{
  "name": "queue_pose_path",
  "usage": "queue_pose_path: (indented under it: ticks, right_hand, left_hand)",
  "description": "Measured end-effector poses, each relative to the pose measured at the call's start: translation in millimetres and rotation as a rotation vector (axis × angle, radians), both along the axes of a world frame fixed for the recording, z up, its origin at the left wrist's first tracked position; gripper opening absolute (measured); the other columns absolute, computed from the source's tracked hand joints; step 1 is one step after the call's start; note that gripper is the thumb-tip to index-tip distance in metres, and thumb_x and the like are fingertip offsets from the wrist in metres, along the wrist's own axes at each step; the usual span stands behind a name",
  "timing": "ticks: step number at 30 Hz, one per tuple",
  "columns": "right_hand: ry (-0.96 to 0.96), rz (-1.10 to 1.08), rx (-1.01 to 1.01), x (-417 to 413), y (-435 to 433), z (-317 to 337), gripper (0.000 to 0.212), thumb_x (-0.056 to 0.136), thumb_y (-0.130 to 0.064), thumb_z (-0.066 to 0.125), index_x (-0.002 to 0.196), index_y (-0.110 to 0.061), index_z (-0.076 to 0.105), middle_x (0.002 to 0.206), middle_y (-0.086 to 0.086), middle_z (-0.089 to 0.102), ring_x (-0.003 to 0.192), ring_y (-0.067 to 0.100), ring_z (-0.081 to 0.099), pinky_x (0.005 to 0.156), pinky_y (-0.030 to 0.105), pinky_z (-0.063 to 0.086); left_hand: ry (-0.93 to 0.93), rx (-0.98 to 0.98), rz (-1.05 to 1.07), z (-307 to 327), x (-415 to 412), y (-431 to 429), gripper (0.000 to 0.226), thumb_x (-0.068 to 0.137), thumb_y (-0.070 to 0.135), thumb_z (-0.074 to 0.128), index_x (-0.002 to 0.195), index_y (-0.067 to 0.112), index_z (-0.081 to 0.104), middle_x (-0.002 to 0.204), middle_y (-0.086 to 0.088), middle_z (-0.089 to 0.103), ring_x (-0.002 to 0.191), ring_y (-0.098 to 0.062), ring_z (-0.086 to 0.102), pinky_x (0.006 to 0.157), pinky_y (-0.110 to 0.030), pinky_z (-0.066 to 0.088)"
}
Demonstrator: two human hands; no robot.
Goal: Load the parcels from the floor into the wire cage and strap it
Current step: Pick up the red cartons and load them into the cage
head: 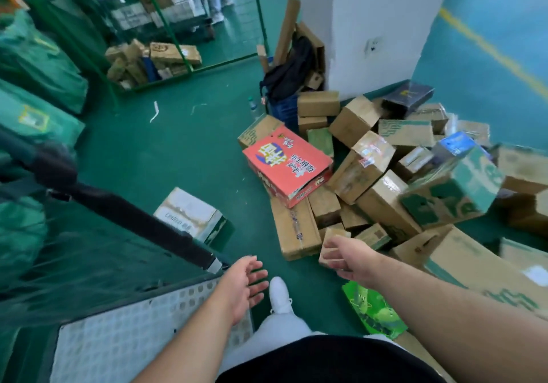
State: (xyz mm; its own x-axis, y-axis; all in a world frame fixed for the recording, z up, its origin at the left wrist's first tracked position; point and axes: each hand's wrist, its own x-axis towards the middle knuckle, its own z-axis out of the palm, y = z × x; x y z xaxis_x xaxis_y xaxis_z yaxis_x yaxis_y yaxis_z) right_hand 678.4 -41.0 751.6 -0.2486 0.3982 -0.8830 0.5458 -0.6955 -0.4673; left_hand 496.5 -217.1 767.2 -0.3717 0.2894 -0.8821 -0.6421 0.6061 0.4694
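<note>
While left hand (241, 286) hangs loose, right hand (353, 256) clasps a rectangular cardboard parcel (329, 247).

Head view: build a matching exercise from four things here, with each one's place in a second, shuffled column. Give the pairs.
Things:
1. red box
2. white box
3. small box
4. green bag

Places:
A. gripped in the right hand
B. alone on the floor, left of the pile
C. tilted on top of brown boxes at the pile's left edge
D. on the floor, right of the shoe

Pairs: 1-C, 2-B, 3-A, 4-D
</note>
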Motion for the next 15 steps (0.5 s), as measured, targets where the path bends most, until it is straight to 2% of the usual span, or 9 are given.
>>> queue_pose_path:
  ticks: [3, 7, 11, 15]
  right_hand:
    - [-0.019, -0.083, 0.007, -20.5, 24.0, 2.3, 0.027, 0.101, -0.033, 0.052, 0.115, -0.016, 0.067, 0.113, 0.006, 0.071, 0.098, 0.023, 0.065, 0.078, 0.033, 0.048]
    - [-0.04, -0.191, 0.012, -53.6, 48.8, 3.1, 0.025, 0.101, -0.031, 0.052, 0.115, -0.015, 0.066, 0.112, 0.006, 0.07, 0.098, 0.021, 0.064, 0.085, 0.035, 0.047]
    - [-0.047, -0.247, -0.004, -93.2, 63.2, -1.6, 0.025, 0.1, -0.032, 0.05, 0.113, -0.016, 0.066, 0.1, 0.003, 0.069, 0.084, 0.019, 0.059, 0.072, 0.032, 0.044]
    - [-0.009, -0.281, -0.065, -113.7, 65.4, 5.6, 0.026, 0.105, -0.033, 0.046, 0.118, -0.018, 0.063, 0.107, 0.004, 0.068, 0.09, 0.019, 0.06, 0.08, 0.034, 0.044]
  left_hand:
    - [-0.004, 0.007, -0.106, -6.6, -37.9, 38.1, 0.033, 0.101, 0.039, 0.054, 0.113, 0.011, 0.067, 0.105, -0.009, 0.071, 0.089, -0.027, 0.066, 0.071, -0.035, 0.05]
    - [0.012, -0.031, -0.273, -10.0, -86.7, 80.2, 0.031, 0.101, 0.039, 0.055, 0.112, 0.013, 0.07, 0.11, -0.009, 0.074, 0.089, -0.024, 0.068, 0.071, -0.035, 0.051]
    - [0.05, -0.094, -0.361, -26.4, -135.6, 125.8, 0.028, 0.1, 0.039, 0.055, 0.105, 0.015, 0.068, 0.099, -0.005, 0.072, 0.083, -0.023, 0.066, 0.066, -0.032, 0.048]
    - [0.082, -0.191, -0.433, -39.5, -151.7, 166.1, 0.028, 0.1, 0.039, 0.054, 0.105, 0.015, 0.068, 0.1, -0.004, 0.071, 0.085, -0.023, 0.066, 0.07, -0.033, 0.048]
